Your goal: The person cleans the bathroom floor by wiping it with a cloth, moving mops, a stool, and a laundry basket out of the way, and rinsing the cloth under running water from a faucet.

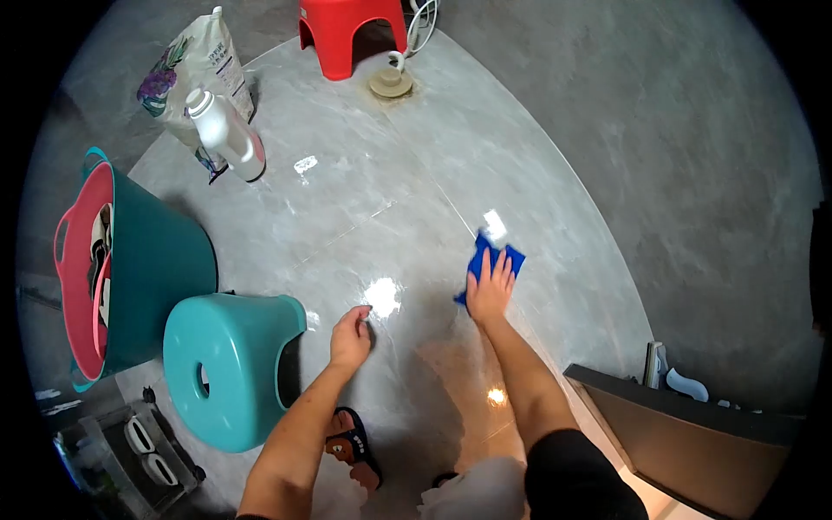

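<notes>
My right hand [491, 286] lies over a blue cloth [482, 248], its fingers spread and pressing the cloth down on the shiny grey tiled floor [407, 234]. The cloth's edges stick out above and on both sides of the fingers. My left hand [350, 338] hovers over the floor with loosely bent fingers, a little apart, and nothing shows in it. Left of that hand stands a teal plastic stool [227, 368], the nearest thing to it.
A teal tub [160, 260] with a pink liner holds cloth items. Behind it stand a white bottle [227, 134] and a printed bag [208, 65]. A red stool [351, 35] and a floor drain with a hose [391, 83] are ahead. A brown panel [693, 438] juts in at right.
</notes>
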A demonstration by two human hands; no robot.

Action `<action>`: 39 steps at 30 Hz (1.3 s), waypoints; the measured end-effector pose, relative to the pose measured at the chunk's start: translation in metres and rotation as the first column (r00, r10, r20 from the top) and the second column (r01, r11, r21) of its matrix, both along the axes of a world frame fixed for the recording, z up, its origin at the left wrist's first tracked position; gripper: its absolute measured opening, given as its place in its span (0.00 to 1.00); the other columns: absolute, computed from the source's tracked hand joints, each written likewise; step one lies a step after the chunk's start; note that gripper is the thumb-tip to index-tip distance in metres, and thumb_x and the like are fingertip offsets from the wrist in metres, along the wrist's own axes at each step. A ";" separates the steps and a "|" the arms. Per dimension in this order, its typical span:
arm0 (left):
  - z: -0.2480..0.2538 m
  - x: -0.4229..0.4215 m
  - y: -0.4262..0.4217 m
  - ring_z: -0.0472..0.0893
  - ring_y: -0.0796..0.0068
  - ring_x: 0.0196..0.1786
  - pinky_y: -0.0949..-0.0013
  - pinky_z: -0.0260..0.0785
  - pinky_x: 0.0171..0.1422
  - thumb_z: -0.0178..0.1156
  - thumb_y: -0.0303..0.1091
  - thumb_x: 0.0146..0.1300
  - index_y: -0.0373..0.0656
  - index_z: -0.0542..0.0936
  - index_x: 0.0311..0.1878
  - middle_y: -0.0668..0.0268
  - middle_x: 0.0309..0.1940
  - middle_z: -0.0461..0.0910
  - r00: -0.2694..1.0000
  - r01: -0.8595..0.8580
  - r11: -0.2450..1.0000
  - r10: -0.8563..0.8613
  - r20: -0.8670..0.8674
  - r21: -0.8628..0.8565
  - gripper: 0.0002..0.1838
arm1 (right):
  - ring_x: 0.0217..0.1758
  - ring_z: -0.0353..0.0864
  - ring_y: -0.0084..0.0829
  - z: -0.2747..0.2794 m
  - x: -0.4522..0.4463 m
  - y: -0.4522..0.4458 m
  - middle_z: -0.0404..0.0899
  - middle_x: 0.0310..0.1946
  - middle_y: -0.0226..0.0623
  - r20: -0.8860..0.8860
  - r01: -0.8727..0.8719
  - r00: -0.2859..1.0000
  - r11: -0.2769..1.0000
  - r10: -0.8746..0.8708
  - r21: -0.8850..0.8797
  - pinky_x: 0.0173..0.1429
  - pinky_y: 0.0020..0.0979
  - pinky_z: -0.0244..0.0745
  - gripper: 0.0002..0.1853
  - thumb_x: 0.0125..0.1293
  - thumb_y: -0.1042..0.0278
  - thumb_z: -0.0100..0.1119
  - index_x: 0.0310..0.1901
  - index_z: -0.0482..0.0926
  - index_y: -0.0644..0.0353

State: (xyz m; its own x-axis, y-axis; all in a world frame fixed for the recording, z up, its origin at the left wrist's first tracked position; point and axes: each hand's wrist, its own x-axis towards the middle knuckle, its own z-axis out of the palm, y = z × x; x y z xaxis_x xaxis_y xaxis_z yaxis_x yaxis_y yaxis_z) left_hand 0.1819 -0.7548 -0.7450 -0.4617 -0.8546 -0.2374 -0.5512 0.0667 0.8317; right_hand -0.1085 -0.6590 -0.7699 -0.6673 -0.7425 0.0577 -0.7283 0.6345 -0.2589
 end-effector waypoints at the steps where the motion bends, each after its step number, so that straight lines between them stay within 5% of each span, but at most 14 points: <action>1: -0.004 0.000 -0.003 0.82 0.58 0.48 0.64 0.73 0.55 0.50 0.18 0.61 0.42 0.78 0.54 0.54 0.46 0.82 1.000 -0.015 1.000 0.015 -0.019 -0.001 0.19 | 0.79 0.42 0.53 -0.008 -0.001 -0.033 0.42 0.77 0.52 -0.015 0.049 0.999 0.999 -0.049 0.018 0.78 0.53 0.38 0.37 0.67 0.53 0.53 0.75 0.53 0.54; 2: -0.001 -0.002 -0.006 0.82 0.60 0.49 0.65 0.72 0.56 0.50 0.18 0.61 0.41 0.77 0.54 0.55 0.46 0.82 1.000 -0.015 1.000 0.015 -0.017 0.009 0.19 | 0.79 0.43 0.53 -0.018 0.006 -0.064 0.42 0.77 0.52 -0.031 0.098 0.995 0.995 -0.097 0.033 0.78 0.53 0.38 0.38 0.67 0.52 0.52 0.75 0.51 0.54; 5: 0.014 -0.013 -0.011 0.81 0.64 0.51 0.68 0.71 0.58 0.48 0.16 0.63 0.40 0.76 0.56 0.56 0.48 0.81 0.999 -0.004 1.000 0.004 -0.036 0.004 0.20 | 0.79 0.45 0.52 -0.029 0.049 -0.113 0.45 0.77 0.49 -0.052 -0.326 0.945 0.944 0.324 -0.046 0.77 0.53 0.41 0.38 0.65 0.52 0.55 0.74 0.54 0.53; 8: 0.012 -0.011 -0.012 0.81 0.64 0.51 0.68 0.71 0.58 0.48 0.17 0.63 0.40 0.75 0.58 0.55 0.49 0.81 0.998 -0.040 0.999 0.038 -0.055 -0.037 0.20 | 0.78 0.49 0.49 -0.008 0.096 -0.096 0.50 0.76 0.45 0.044 -0.736 0.674 0.676 0.737 -0.039 0.77 0.51 0.43 0.37 0.63 0.53 0.57 0.73 0.58 0.53; 12: 0.026 -0.003 -0.008 0.80 0.53 0.54 0.62 0.70 0.60 0.49 0.19 0.63 0.39 0.76 0.56 0.50 0.50 0.80 0.991 -0.131 0.991 0.131 -0.034 -0.001 0.18 | 0.77 0.51 0.46 0.021 0.110 0.019 0.53 0.75 0.43 0.269 -0.908 0.381 0.412 0.885 -0.068 0.78 0.48 0.44 0.35 0.63 0.55 0.58 0.71 0.61 0.49; 14: 0.010 0.009 -0.002 0.80 0.55 0.54 0.63 0.70 0.60 0.48 0.19 0.64 0.39 0.75 0.56 0.51 0.50 0.80 0.991 -0.109 0.994 0.107 -0.074 -0.015 0.18 | 0.78 0.49 0.46 0.020 0.077 0.081 0.51 0.75 0.43 0.319 -0.911 0.391 0.411 0.863 0.003 0.78 0.46 0.43 0.34 0.64 0.56 0.58 0.71 0.61 0.48; 16: 0.005 0.014 0.008 0.79 0.65 0.54 0.68 0.69 0.61 0.49 0.18 0.66 0.40 0.74 0.58 0.55 0.52 0.79 0.989 -0.110 0.994 0.108 -0.100 -0.014 0.19 | 0.79 0.45 0.48 0.040 0.028 0.098 0.47 0.76 0.47 0.399 -0.752 0.659 0.562 0.638 0.344 0.79 0.48 0.41 0.34 0.65 0.54 0.56 0.72 0.60 0.48; 18: -0.001 0.012 0.020 0.78 0.70 0.54 0.71 0.68 0.62 0.49 0.17 0.66 0.41 0.73 0.60 0.57 0.53 0.79 0.985 -0.110 0.993 0.113 -0.127 0.032 0.19 | 0.79 0.43 0.53 0.015 -0.001 0.102 0.46 0.76 0.53 0.073 -0.389 0.921 0.917 0.383 0.093 0.77 0.53 0.40 0.36 0.65 0.50 0.56 0.73 0.58 0.47; 22: 0.000 -0.001 0.036 0.78 0.71 0.54 0.71 0.67 0.62 0.48 0.17 0.67 0.40 0.72 0.60 0.57 0.55 0.78 0.972 -0.122 0.985 0.144 -0.185 0.125 0.19 | 0.77 0.44 0.60 -0.002 0.006 -0.025 0.46 0.75 0.56 -0.020 -0.044 0.999 0.998 0.043 -0.039 0.75 0.59 0.41 0.40 0.61 0.48 0.59 0.74 0.57 0.48; 28: 0.012 -0.010 0.038 0.80 0.67 0.52 0.70 0.71 0.57 0.48 0.16 0.64 0.39 0.74 0.59 0.55 0.53 0.78 0.957 -0.172 0.981 0.189 -0.221 0.093 0.21 | 0.77 0.48 0.51 0.011 0.117 -0.029 0.52 0.75 0.47 0.124 -0.783 0.600 0.612 0.790 -0.110 0.75 0.58 0.44 0.37 0.61 0.52 0.58 0.71 0.61 0.50; 32: 0.017 -0.001 0.038 0.81 0.66 0.51 0.69 0.72 0.57 0.48 0.16 0.64 0.40 0.75 0.58 0.55 0.52 0.79 0.968 -0.161 0.984 0.172 -0.183 0.075 0.20 | 0.78 0.48 0.44 0.024 0.118 0.067 0.54 0.75 0.40 0.252 -0.901 0.363 0.407 0.897 -0.152 0.77 0.52 0.43 0.32 0.59 0.58 0.61 0.67 0.68 0.47; 35: 0.016 0.003 0.041 0.78 0.72 0.51 0.71 0.69 0.59 0.47 0.15 0.66 0.39 0.73 0.59 0.59 0.53 0.78 0.981 -0.115 0.991 0.124 -0.152 0.070 0.20 | 0.78 0.48 0.46 0.015 0.063 0.076 0.51 0.75 0.40 0.369 -0.759 0.617 0.649 0.695 0.048 0.77 0.52 0.43 0.32 0.59 0.58 0.62 0.67 0.68 0.46; 37: 0.021 -0.001 0.047 0.78 0.73 0.51 0.71 0.69 0.59 0.48 0.15 0.66 0.39 0.73 0.59 0.59 0.53 0.78 0.977 -0.126 0.986 0.142 -0.159 0.108 0.20 | 0.76 0.49 0.51 0.013 0.045 0.041 0.53 0.74 0.47 0.039 -0.414 0.910 0.910 0.414 -0.006 0.75 0.55 0.45 0.34 0.61 0.56 0.61 0.69 0.65 0.45; 39: 0.015 -0.006 0.056 0.78 0.73 0.50 0.72 0.69 0.59 0.48 0.15 0.66 0.39 0.73 0.60 0.59 0.54 0.78 0.972 -0.124 0.986 0.143 -0.185 0.111 0.20 | 0.76 0.48 0.54 0.014 0.049 -0.013 0.52 0.74 0.52 -0.002 -0.210 0.978 0.977 0.210 -0.044 0.74 0.57 0.44 0.37 0.63 0.51 0.58 0.72 0.59 0.48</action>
State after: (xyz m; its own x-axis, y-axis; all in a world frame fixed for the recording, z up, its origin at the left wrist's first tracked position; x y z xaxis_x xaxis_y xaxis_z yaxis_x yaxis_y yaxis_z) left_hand 0.1762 -0.6989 -0.7304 -0.3903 -0.8884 -0.2416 -0.3790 -0.0841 0.9216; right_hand -0.0593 -0.6717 -0.7563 -0.4973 -0.8627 0.0919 -0.8432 0.4557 -0.2852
